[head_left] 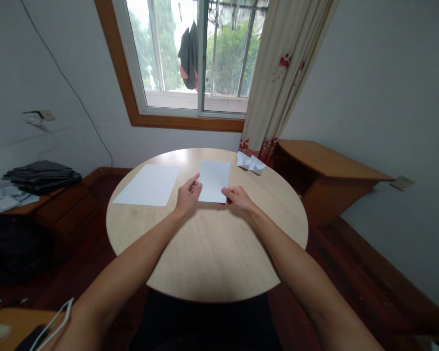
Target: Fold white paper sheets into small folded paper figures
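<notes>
A small white sheet of paper, possibly folded, is held up a little over the round table, its long sides pointing away from me. My right hand pinches its near right corner, thumb on top and fingers underneath. At the left edge, my left hand has its thumb against the paper and its fingers partly curled, the index reaching forward. A larger white sheet lies flat to the left of my left hand. Two folded white paper shapes, with pointed corners, stand at the table's far right.
The round wooden table is in front of me, below a window and beside a curtain. A wooden desk stands to the right. On the left are a cabinet with dark folded cloth and a black bag.
</notes>
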Available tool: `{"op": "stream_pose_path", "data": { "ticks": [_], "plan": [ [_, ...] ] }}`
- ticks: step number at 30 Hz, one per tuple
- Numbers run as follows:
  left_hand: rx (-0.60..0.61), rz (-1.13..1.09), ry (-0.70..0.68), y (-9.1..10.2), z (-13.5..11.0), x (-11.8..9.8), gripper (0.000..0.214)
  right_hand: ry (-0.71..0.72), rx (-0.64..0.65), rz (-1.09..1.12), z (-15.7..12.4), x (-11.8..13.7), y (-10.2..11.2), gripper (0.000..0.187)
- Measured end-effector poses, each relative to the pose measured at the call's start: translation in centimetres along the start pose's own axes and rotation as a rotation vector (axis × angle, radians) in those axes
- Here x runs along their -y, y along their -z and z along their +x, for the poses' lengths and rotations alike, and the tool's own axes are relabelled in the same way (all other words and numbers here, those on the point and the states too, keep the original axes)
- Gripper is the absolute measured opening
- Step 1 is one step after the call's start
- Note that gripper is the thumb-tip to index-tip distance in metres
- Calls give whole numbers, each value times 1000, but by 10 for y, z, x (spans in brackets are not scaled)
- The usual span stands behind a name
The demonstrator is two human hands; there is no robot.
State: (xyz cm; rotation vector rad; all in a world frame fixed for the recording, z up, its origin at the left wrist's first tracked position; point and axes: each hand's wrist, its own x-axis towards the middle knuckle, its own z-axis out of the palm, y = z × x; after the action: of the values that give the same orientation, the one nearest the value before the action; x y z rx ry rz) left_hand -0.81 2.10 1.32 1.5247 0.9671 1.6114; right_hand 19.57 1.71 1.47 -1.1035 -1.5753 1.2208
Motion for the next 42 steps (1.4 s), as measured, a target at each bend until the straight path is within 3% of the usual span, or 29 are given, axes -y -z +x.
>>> {"op": "stream_pose_path", "data": {
  "ticks": [10, 17, 29, 42],
  "plan": [
    [103, -69, 51, -3, -1, 8, 57, 4, -95, 64, 1, 0, 2, 59],
    [146, -113, 135, -3, -4, 1, 66, -3, -97, 79, 2, -2, 2, 60],
    [67, -109, 45, -2, -3, 2, 67, -71, 15, 189, -3, 6, -3, 51],
    [46, -89, 25, -4, -4, -1, 67, -41, -31, 174, -3, 8, -3, 47]
  ]
}}
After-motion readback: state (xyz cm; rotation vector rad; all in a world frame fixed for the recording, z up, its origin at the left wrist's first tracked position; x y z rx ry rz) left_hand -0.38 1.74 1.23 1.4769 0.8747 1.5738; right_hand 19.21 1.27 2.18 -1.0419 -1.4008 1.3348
